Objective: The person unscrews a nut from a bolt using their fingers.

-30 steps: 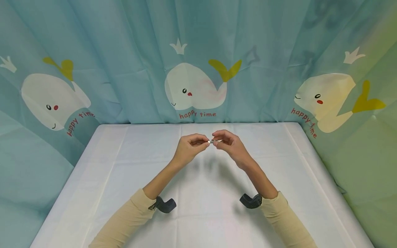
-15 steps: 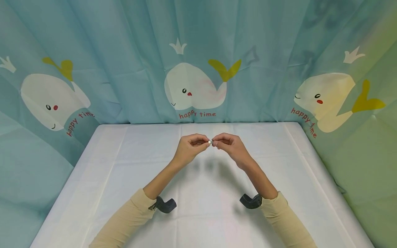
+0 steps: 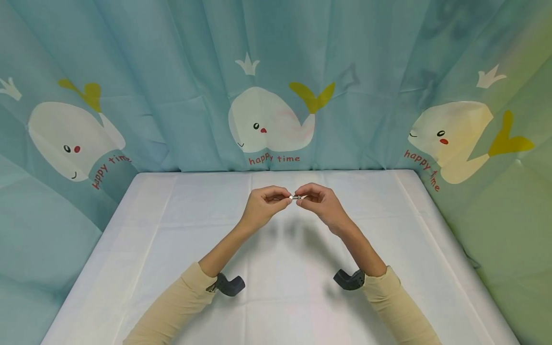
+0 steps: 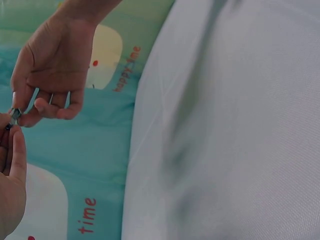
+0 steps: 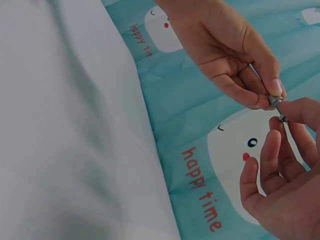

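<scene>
Pinching a small metal part [image 3: 295, 197] from both ends: left hand [image 3: 264, 205] and right hand [image 3: 320, 201] meet above the middle of the white table [image 3: 151, 230], raised off the cloth, shadows under them. Left hand: thumb and forefinger tips pressed together on the part's left end, other fingers curled into the palm. Right hand: thumb and forefinger tips clamp the right end, remaining fingers loosely curled below. Right wrist view shows the part [image 5: 276, 102] as a short silvery cylinder with a thin pin-like end, sitting between the two sets of fingertips; left hand [image 5: 230, 50] comes in from above, right hand [image 5: 280, 185] from below. Left wrist view catches the part [image 4: 15, 114] only at the frame edge, too small to tell detail. Both forearms in beige sleeves [image 3: 177, 306], dark wrist cameras [image 3: 228, 284] strapped on. Backdrop is a teal curtain [image 3: 172, 57] with white whales [image 3: 269, 120] and "happy time" lettering.
</scene>
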Demonstrator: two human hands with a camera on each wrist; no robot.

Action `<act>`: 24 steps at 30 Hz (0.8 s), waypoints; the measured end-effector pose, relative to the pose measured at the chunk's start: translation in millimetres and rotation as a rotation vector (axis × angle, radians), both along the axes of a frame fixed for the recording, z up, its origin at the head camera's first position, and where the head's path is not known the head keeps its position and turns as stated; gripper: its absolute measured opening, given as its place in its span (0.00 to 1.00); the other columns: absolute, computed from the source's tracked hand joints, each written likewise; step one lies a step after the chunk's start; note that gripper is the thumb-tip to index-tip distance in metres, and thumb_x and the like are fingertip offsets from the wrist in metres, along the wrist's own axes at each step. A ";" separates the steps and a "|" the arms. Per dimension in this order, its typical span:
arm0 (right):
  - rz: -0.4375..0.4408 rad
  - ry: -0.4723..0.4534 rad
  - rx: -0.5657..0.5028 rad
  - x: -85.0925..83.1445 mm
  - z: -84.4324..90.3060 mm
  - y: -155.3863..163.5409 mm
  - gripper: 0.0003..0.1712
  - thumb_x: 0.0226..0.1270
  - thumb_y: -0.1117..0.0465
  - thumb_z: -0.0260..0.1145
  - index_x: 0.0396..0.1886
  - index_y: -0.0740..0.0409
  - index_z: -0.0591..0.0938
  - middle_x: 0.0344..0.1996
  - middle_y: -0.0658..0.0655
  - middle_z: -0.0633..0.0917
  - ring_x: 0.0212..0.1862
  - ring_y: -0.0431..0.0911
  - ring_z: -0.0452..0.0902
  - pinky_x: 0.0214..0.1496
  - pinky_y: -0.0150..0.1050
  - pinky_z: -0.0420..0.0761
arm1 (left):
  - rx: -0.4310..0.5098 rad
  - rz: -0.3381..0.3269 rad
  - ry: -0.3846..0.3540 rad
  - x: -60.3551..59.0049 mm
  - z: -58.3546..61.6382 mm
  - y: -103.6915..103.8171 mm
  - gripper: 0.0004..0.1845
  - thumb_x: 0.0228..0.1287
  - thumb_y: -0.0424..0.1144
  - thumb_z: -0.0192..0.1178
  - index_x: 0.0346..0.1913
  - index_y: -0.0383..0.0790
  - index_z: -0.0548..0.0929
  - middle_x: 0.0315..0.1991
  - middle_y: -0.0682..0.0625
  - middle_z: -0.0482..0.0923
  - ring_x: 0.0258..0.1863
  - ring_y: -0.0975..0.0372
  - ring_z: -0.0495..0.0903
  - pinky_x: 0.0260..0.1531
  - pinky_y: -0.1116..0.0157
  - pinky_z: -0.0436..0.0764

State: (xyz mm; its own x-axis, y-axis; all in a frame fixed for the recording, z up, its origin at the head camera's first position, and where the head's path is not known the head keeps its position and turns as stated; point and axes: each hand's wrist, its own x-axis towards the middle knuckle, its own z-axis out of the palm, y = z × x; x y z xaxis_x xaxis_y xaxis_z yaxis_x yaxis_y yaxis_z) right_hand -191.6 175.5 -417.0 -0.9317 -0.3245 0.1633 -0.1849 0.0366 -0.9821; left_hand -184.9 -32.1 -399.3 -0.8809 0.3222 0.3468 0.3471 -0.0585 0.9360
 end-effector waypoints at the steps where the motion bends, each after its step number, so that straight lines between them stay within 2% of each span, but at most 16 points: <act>1: -0.003 -0.006 0.001 0.1 0.3 0.0 0.14 0.68 0.70 0.67 0.51 0.71 0.79 0.43 0.52 0.84 0.39 0.45 0.80 0.44 0.35 0.81 | 0.001 0.000 0.001 0.2 0.5 0.0 0.05 0.61 0.20 0.64 0.39 0.20 0.84 0.36 0.39 0.85 0.35 0.62 0.84 0.40 0.65 0.85; 8: -0.042 -0.089 0.051 -0.5 2.6 0.5 0.19 0.71 0.59 0.65 0.52 0.70 0.81 0.43 0.54 0.85 0.47 0.47 0.80 0.53 0.41 0.80 | 0.004 -0.002 -0.006 0.4 0.8 0.6 0.06 0.61 0.20 0.64 0.40 0.20 0.84 0.38 0.36 0.84 0.35 0.63 0.84 0.40 0.65 0.85; 11: -0.058 -0.103 0.071 -1.5 2.2 0.6 0.18 0.71 0.57 0.65 0.47 0.70 0.83 0.39 0.54 0.86 0.47 0.49 0.80 0.54 0.43 0.79 | 0.000 -0.004 -0.006 0.3 0.9 0.6 0.06 0.62 0.21 0.64 0.41 0.21 0.84 0.38 0.36 0.84 0.36 0.56 0.85 0.40 0.65 0.85; 15: -0.061 -0.093 0.062 -2.2 0.7 0.9 0.13 0.69 0.61 0.65 0.43 0.69 0.85 0.36 0.54 0.86 0.45 0.51 0.80 0.52 0.45 0.80 | 0.002 -0.009 -0.002 0.1 0.8 0.6 0.06 0.62 0.21 0.64 0.41 0.21 0.84 0.38 0.37 0.85 0.37 0.46 0.84 0.40 0.65 0.85; 17: -0.055 -0.085 0.050 -1.9 0.4 1.0 0.12 0.69 0.63 0.66 0.44 0.69 0.84 0.37 0.55 0.86 0.45 0.52 0.80 0.53 0.46 0.80 | 0.003 -0.009 -0.003 0.1 0.7 0.6 0.06 0.62 0.21 0.64 0.40 0.20 0.84 0.38 0.37 0.84 0.37 0.48 0.85 0.40 0.65 0.85; 21: -0.046 -0.074 0.042 -1.0 0.4 1.0 0.12 0.68 0.65 0.68 0.46 0.69 0.83 0.40 0.55 0.86 0.45 0.50 0.81 0.52 0.44 0.81 | 0.000 -0.005 -0.004 0.4 1.0 0.5 0.05 0.61 0.21 0.64 0.40 0.20 0.84 0.37 0.38 0.85 0.35 0.61 0.84 0.40 0.65 0.85; 24: -0.043 -0.067 0.043 -0.6 0.0 1.3 0.13 0.67 0.66 0.69 0.47 0.69 0.82 0.41 0.56 0.86 0.43 0.47 0.82 0.50 0.42 0.82 | -0.005 -0.002 -0.007 0.8 1.1 0.1 0.06 0.61 0.21 0.65 0.40 0.20 0.84 0.37 0.38 0.85 0.35 0.64 0.83 0.40 0.66 0.85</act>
State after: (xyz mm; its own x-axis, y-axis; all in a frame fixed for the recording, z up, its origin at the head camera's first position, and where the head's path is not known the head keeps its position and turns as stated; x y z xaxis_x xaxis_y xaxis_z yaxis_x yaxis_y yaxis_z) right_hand -192.2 176.8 -417.0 -0.9532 -0.2897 0.0870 -0.1164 0.0857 -0.9895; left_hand -184.1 -32.1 -398.2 -0.8827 0.3253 0.3393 0.3406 -0.0548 0.9386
